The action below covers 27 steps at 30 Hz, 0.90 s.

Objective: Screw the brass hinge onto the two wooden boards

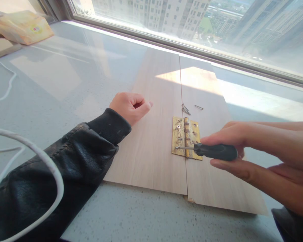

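Note:
Two pale wooden boards lie side by side, the left board (146, 148) and the right board (217, 181). Across their seam sits a worn brass hinge (187, 137), with screws in its left leaf. My right hand (249, 151) holds a black-handled screwdriver (217, 152) between thumb and fingers; its tip meets a screw (176, 148) at the hinge's lower left. Several loose screws (185, 109) lie above the hinge, and a single screw (198, 107) is to their right. My left hand (131, 106) is curled closed over the left board; whatever is inside it is hidden.
A white cable (56, 171) loops over my left sleeve, and another thin cable (11, 82) lies at the far left. A marbled box (22, 28) stands at the back left. The window frame (141, 37) runs behind the speckled countertop (131, 211).

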### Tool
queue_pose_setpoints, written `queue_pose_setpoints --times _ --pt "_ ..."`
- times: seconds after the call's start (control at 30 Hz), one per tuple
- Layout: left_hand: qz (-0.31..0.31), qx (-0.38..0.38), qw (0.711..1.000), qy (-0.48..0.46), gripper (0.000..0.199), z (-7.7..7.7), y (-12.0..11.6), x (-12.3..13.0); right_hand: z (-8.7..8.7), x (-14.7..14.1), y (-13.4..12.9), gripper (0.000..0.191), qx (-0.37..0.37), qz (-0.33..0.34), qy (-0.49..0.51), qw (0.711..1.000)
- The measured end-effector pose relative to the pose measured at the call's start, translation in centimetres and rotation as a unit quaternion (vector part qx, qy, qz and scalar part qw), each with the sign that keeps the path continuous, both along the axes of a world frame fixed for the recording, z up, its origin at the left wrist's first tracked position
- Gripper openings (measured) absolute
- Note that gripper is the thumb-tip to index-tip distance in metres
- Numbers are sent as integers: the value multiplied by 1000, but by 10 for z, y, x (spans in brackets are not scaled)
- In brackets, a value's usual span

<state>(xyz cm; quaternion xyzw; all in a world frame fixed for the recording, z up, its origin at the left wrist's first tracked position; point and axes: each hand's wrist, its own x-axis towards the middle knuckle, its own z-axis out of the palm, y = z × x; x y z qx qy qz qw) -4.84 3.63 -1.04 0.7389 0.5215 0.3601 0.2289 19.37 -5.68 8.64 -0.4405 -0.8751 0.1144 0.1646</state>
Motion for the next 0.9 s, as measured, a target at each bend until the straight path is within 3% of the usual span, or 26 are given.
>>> queue_pose_setpoints --times 0.17,0.33,0.6,0.9 --pt "-5 -5 1000 3 40 0 1 -1 -12 3 -3 31 50 -11 -35 998" --pt "-7 -16 1000 11 40 0 2 -2 -9 -11 -1 20 88 -11 -72 993" --pt "-16 -24 1000 10 40 -1 3 -2 -10 -15 6 42 143 -91 -89 981" --pt "-19 -11 1000 15 40 -6 7 -4 -11 -13 6 16 152 -76 -38 985"
